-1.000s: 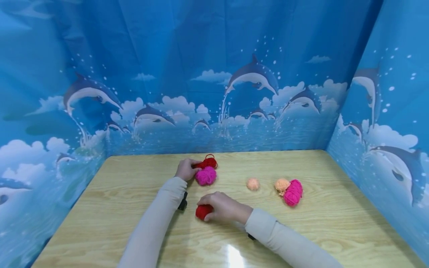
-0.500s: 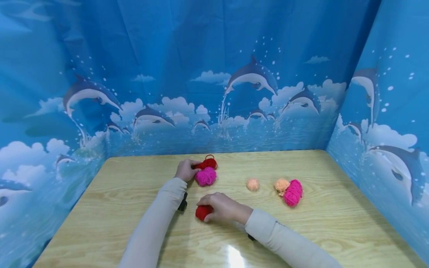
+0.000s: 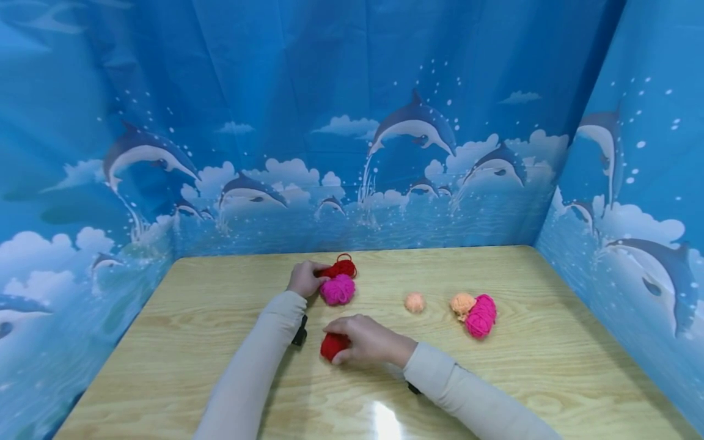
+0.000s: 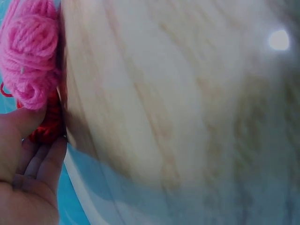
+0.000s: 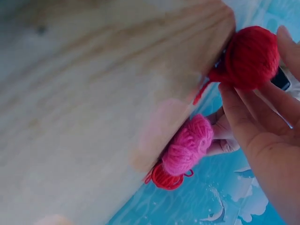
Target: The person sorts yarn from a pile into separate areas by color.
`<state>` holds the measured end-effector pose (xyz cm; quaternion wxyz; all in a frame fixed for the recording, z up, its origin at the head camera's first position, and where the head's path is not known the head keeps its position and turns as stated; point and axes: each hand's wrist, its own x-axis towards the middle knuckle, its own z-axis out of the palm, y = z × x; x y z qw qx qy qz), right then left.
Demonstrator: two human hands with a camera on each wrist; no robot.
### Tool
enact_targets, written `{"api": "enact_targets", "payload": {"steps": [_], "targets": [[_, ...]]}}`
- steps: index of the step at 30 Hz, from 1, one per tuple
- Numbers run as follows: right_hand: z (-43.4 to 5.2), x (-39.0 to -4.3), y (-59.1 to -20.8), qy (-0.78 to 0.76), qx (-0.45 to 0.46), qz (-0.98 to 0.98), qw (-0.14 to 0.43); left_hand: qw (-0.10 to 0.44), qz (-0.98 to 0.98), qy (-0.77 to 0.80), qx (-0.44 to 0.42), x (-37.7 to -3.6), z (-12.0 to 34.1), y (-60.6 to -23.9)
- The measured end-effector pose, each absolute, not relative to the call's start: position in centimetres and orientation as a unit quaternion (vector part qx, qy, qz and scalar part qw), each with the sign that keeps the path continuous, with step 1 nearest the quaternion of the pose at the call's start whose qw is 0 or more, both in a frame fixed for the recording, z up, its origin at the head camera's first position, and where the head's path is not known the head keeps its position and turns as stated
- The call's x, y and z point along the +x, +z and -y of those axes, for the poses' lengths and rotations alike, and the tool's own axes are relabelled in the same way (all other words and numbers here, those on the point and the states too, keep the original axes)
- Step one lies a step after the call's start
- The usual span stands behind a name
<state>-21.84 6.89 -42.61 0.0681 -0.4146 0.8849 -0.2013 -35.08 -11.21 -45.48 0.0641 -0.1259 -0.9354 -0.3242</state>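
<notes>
The right hand [image 3: 370, 341] has its fingers [image 5: 248, 112] curled round a red yarn ball [image 3: 332, 346] near the middle of the table, close to the person. The left hand [image 3: 304, 278] is farther away. Its thumb and fingers [image 4: 44, 161] pinch a loose red yarn bundle [image 3: 341, 267], which touches a pink yarn ball [image 3: 338, 289] just in front of it.

Count the yarn: two red ones, two pink ones and two small peach ones. The second pink yarn ball [image 3: 481, 316] lies off to the right, touching one peach ball [image 3: 462, 303]. The other peach ball [image 3: 415, 302] sits alone between the two pink ones.

Since a second ago almost nothing has moved. The right hand has only shifted a tiny bit, and both hands hold the same yarn as before.

The wooden table [image 3: 209, 342] is pale and a little shiny, with a bright spot of light near the front. Blue curtains [image 3: 275, 122] with dolphins [image 3: 415, 125], clouds and splashing water stand round the far side, the left and the right.
</notes>
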Motion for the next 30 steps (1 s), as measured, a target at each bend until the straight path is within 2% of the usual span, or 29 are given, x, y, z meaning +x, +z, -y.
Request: {"api": "enact_targets", "payload": {"steps": [13, 30], "targets": [[-9.5, -22.2, -41.7, -0.27, -0.383, -0.881, 0.062, 0.063, 0.938, -0.309, -0.146, -35.4, 11.5, -45.4], [-19.1, -22.9, -41.4, -0.3, -0.271, -0.914, 0.017, 0.052, 0.938, -0.314, -0.14, -35.3, 11.3, -45.3]]}}
